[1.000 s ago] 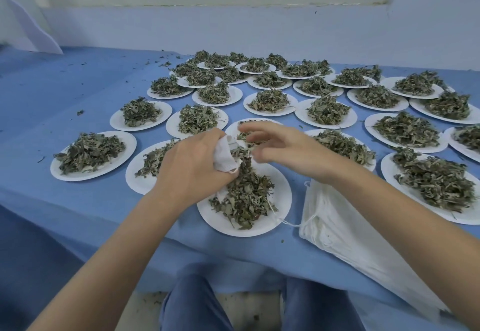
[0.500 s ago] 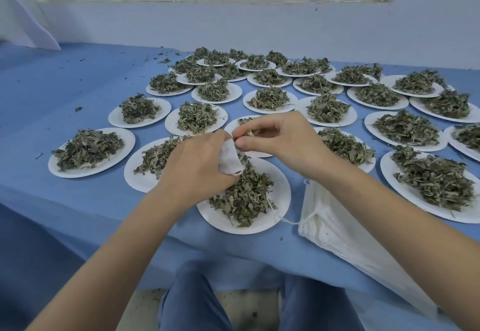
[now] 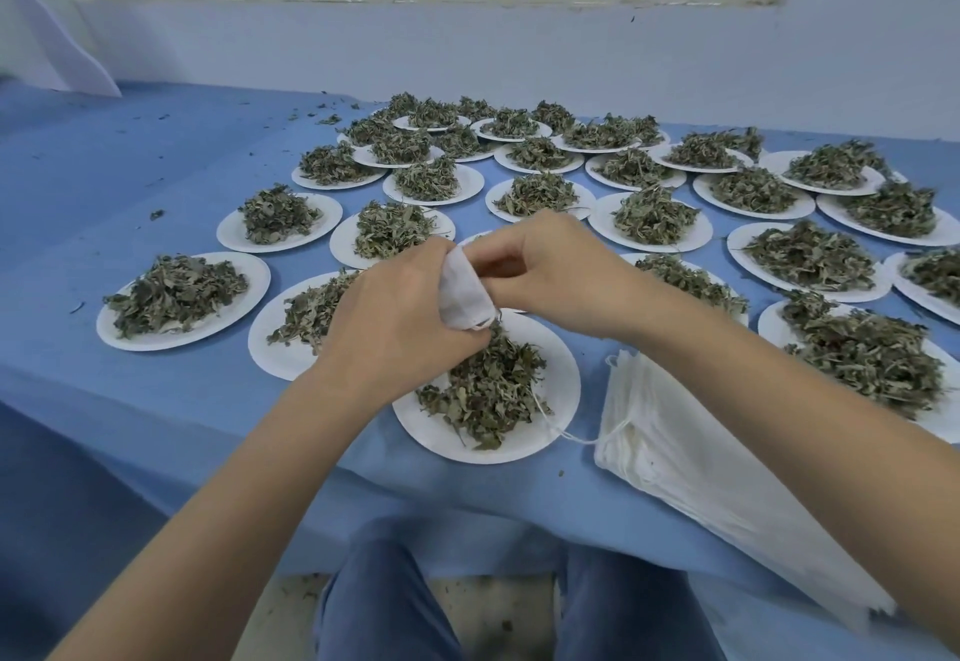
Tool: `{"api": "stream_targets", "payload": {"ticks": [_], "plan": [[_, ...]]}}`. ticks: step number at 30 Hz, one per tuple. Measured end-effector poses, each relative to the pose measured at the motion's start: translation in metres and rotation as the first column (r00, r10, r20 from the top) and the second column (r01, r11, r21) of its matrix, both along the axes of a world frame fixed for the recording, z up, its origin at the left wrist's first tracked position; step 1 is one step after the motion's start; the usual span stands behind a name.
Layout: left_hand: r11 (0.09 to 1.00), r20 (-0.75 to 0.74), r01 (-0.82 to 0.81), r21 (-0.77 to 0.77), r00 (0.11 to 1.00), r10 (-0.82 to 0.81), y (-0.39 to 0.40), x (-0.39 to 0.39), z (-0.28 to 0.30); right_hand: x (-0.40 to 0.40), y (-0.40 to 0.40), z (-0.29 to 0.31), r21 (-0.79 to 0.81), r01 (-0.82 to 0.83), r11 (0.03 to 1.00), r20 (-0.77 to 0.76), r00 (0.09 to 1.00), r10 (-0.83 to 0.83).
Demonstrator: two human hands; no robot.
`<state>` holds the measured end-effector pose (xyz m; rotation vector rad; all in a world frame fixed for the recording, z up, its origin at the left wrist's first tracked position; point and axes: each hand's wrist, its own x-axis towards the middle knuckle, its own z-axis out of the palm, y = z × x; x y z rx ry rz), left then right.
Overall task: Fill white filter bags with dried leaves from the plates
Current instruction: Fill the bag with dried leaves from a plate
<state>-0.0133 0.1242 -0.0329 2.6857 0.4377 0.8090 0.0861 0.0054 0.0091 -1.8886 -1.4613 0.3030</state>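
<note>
Gripping a white filter bag (image 3: pixel 464 297), left hand (image 3: pixel 400 317) curls round it; right hand (image 3: pixel 550 271) pinches its top.

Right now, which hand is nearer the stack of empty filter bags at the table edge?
Right. The right hand is up over the plates, with its forearm passing directly above the stack of empty filter bags. The left hand holds the filter bag farther left.
</note>
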Motion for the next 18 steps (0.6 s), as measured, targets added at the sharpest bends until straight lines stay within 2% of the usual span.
{"api": "stream_targets", "payload": {"ticks": [3, 5, 7, 8, 10, 11, 13, 14, 15, 17, 18], "plan": [[1.0, -0.002, 0.0, -0.028, 1.0, 0.0, -0.001, 0.0, 0.002, -0.004, 0.008, -0.002, 0.124, 0.075, 0.989, 0.003, 0.997, -0.076], [0.999, -0.021, 0.011, -0.035, 1.0, -0.012, -0.001, 0.0, 0.002, -0.007, 0.012, -0.005, 0.076, 0.073, 0.994, 0.106, 0.991, -0.081], [0.999, -0.039, 0.011, -0.036, 0.999, -0.013, -0.001, -0.001, 0.002, -0.006, 0.012, -0.005, -0.066, -0.002, 0.998, 0.202, 0.979, 0.015], [0.999, -0.052, 0.011, -0.03, 0.999, -0.013, -0.001, -0.001, 0.002, -0.004, 0.01, -0.004, -0.136, -0.068, 0.988, 0.177, 0.98, 0.092], [1.0, -0.082, 0.012, -0.024, 0.997, -0.014, -0.001, -0.003, 0.002, 0.001, 0.002, -0.001, -0.201, -0.194, 0.96, 0.02, 0.979, 0.202], [0.999, -0.09, 0.007, -0.032, 0.996, -0.01, 0.001, -0.004, 0.003, 0.004, -0.003, 0.0, -0.177, -0.211, 0.961, -0.075, 0.977, 0.201], [1.0, -0.097, -0.005, -0.03, 0.995, 0.002, 0.005, -0.006, 0.004, 0.013, -0.013, -0.002, -0.037, -0.134, 0.99, -0.189, 0.974, 0.124], [1.0, -0.107, -0.012, -0.017, 0.994, 0.01, 0.007, -0.006, 0.005, 0.018, -0.018, -0.005, 0.009, -0.067, 0.998, -0.158, 0.985, 0.067], [1.0, -0.126, -0.019, -0.001, 0.992, 0.019, 0.009, -0.006, 0.005, 0.023, -0.022, -0.008, -0.015, -0.021, 1.0, -0.048, 0.999, 0.021], [0.999, -0.17, -0.026, 0.019, 0.985, 0.029, 0.011, -0.006, 0.005, 0.027, -0.029, -0.018, -0.261, -0.001, 0.965, 0.222, 0.973, 0.061], [0.999, -0.183, -0.026, 0.021, 0.983, 0.03, 0.011, -0.005, 0.004, 0.027, -0.03, -0.023, -0.386, -0.007, 0.923, 0.279, 0.952, 0.124]]}}
